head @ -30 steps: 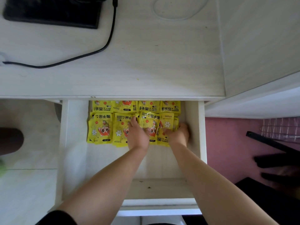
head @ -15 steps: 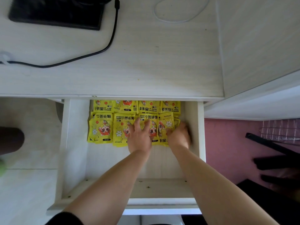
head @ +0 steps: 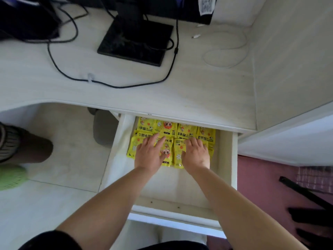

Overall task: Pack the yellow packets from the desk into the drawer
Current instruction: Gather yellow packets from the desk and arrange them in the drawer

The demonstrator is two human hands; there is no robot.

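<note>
Both hands flat, fingers spread, left (head: 148,153) and right (head: 196,154) pressing yellow packets (head: 185,132), open drawer (head: 227,156) front half bare

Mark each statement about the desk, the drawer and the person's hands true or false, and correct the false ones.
1. The left hand and the right hand both rest on the yellow packets. True.
2. The drawer is shut. False: it is pulled out.
3. A black cable runs across the desk. True.
4. Yellow packets lie on the desk. False: every packet in view is in the drawer.
5. The packets lie at the near end of the drawer. False: they lie at its far end, by the desk edge.
</note>
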